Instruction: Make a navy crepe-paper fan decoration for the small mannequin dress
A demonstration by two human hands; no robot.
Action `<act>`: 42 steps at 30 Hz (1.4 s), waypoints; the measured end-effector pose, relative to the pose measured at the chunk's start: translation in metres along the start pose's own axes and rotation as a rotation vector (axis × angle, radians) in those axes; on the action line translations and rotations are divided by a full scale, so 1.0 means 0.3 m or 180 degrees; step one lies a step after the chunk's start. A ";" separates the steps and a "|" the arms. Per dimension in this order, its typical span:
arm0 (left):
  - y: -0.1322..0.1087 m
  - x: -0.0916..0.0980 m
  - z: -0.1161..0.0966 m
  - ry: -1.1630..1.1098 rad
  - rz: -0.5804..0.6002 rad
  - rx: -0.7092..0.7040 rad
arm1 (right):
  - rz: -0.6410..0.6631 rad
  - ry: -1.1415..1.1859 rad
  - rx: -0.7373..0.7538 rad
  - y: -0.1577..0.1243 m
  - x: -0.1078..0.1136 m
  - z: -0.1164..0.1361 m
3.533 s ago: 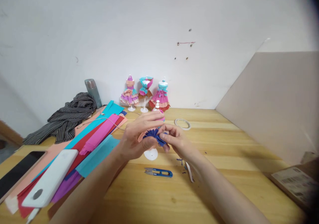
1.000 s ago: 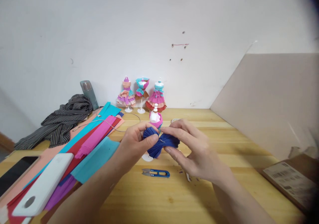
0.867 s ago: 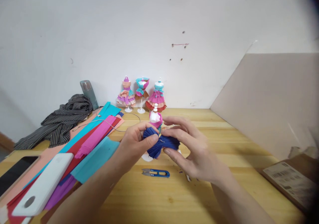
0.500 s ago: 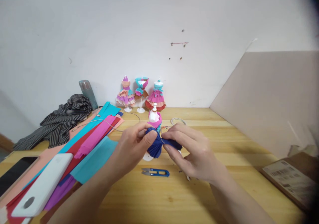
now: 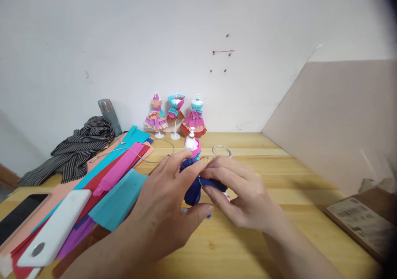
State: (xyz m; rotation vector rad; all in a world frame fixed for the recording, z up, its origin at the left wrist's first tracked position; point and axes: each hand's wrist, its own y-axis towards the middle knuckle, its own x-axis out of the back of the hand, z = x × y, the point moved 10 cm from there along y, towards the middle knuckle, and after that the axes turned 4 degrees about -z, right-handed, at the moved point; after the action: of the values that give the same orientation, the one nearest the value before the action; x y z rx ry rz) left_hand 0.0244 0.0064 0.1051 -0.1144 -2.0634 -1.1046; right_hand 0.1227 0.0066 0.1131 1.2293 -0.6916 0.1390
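Note:
My right hand (image 5: 240, 190) pinches a bunch of pleated dark blue crepe paper (image 5: 192, 194) between thumb and fingertips. A thin pale tie shows at the paper's gathered middle. My left hand (image 5: 169, 200) is open beside it, thumb spread well away from the fingers. Its fingers reach over the paper's left part; whether they touch it I cannot tell. Just behind the hands stands a small white dress form (image 5: 190, 143) with a pink and teal wrap, its lower part hidden. Below the paper, the blue thread snips (image 5: 185, 210) are mostly covered by my left hand.
Coloured crepe paper sheets (image 5: 119, 198) lie at left, under a white flat object (image 5: 57, 225). Nearby are a phone (image 5: 21, 215), striped cloth (image 5: 76, 148) and flask (image 5: 110, 115). Three dressed forms (image 5: 195, 117) stand by the wall. A wire coil (image 5: 222, 150) and cardboard box (image 5: 356, 217) are rightward.
My left hand has let go of the blue crepe paper and opened, its thumb moving down across the snips. The right hand keeps its pinch in nearly the same place.

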 end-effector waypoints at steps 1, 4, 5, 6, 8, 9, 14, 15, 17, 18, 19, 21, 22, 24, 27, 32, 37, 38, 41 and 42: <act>0.000 -0.002 0.001 0.0012 0.0030 0.0027 | 0.0020 0.0065 0.0037 0.000 -0.002 0.006; -0.001 -0.013 0.013 -0.0067 0.0164 0.0127 | 0.0078 0.0263 0.0110 -0.004 -0.007 0.015; -0.002 -0.018 0.018 -0.0116 0.0211 0.0162 | 0.0089 0.0299 0.0106 -0.006 -0.008 0.015; -0.003 -0.022 0.022 -0.0171 0.0238 0.0186 | 0.0085 0.0320 0.0094 -0.007 -0.007 0.013; -0.004 -0.025 0.033 -0.0316 0.0213 0.0234 | 0.0062 0.0362 0.0004 -0.009 -0.004 0.003; -0.003 -0.024 0.042 -0.0425 0.0168 0.0281 | 0.0045 0.0403 -0.0062 -0.010 -0.002 -0.004; 0.003 -0.073 0.128 -0.1487 0.0392 0.0994 | 0.0073 0.0755 -0.0748 -0.018 -0.013 -0.083; 0.004 -0.094 0.142 -0.1760 0.0550 0.1172 | 0.0079 0.0885 -0.0906 -0.021 -0.018 -0.102; 0.004 -0.128 0.159 -0.2236 0.0825 0.1475 | 0.0102 0.1233 -0.1186 -0.027 -0.032 -0.136; 0.005 -0.139 0.166 -0.2420 0.0916 0.1606 | 0.0134 0.1435 -0.1317 -0.031 -0.043 -0.150; 0.005 -0.149 0.173 -0.2567 0.0983 0.1718 | 0.0174 0.1637 -0.1450 -0.035 -0.055 -0.163; 0.001 -0.168 0.185 -0.2802 0.1107 0.1885 | 0.0225 0.1995 -0.1664 -0.043 -0.078 -0.182; -0.001 -0.176 0.189 -0.2899 0.1153 0.1925 | 0.0226 0.2111 -0.1742 -0.047 -0.087 -0.189; 0.000 -0.187 0.194 -0.3015 0.1174 0.1887 | 0.0206 0.2192 -0.1830 -0.052 -0.098 -0.198; 0.005 -0.188 0.204 -0.2924 0.1052 0.1733 | 0.0117 0.1974 -0.1791 -0.051 -0.096 -0.201; 0.008 -0.146 0.206 -0.2237 0.0670 0.1478 | -0.0224 0.1012 -0.1157 -0.024 -0.035 -0.153; 0.014 -0.087 0.164 -0.1406 0.0328 0.1006 | -0.0261 0.0790 -0.0888 -0.019 -0.023 -0.119; 0.016 -0.079 0.156 -0.1260 0.0250 0.0898 | -0.0268 0.0787 -0.0876 -0.019 -0.022 -0.116; 0.019 -0.072 0.138 -0.0888 0.0099 0.0661 | -0.0298 0.0763 -0.0809 -0.020 -0.019 -0.105; 0.019 -0.073 0.135 -0.0785 0.0084 0.0629 | -0.0306 0.0749 -0.0777 -0.019 -0.017 -0.101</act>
State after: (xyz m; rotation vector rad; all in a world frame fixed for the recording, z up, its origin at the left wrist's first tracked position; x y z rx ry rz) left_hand 0.0181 0.0456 0.0812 -0.1870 -2.3721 -0.9009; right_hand 0.1337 0.0330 0.1006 0.9905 -0.4299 0.1138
